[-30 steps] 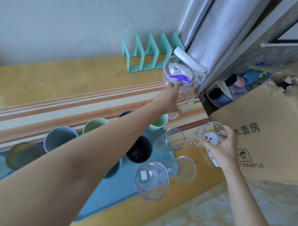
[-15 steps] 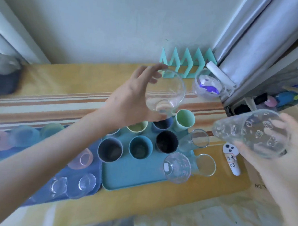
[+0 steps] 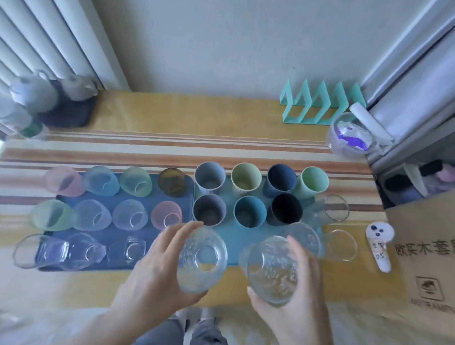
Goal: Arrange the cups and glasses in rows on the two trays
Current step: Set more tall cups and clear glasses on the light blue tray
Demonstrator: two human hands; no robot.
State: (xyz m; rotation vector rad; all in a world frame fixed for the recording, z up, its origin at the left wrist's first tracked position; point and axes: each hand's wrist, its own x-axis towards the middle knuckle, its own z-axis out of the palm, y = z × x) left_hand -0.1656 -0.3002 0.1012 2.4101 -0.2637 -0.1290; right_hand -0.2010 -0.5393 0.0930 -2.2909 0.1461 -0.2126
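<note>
My left hand [image 3: 154, 271] grips a clear glass [image 3: 201, 260] above the near edge of the teal tray [image 3: 233, 256]. Beside it my right hand [image 3: 296, 303] holds a second clear patterned glass [image 3: 271, 270] over the table's front edge. The teal tray carries two rows of opaque coloured cups [image 3: 248, 196]. To its left, the dark blue tray [image 3: 186, 186] bears three rows of tinted and clear glasses [image 3: 102, 213]. Three clear glasses [image 3: 334, 211] lie near the teal tray's right end.
A cardboard box [image 3: 431, 257] stands at the right, with a small white bottle [image 3: 379, 246] beside it. At the back right are a mint rack [image 3: 320, 103] and a clear container [image 3: 350, 138] holding purple-and-white packets. Teapots [image 3: 50, 94] sit at the back left.
The view has swung back to centre over the trays. Both hands have drawn their glasses down and toward me, from the back right to the near edge of the teal tray.
</note>
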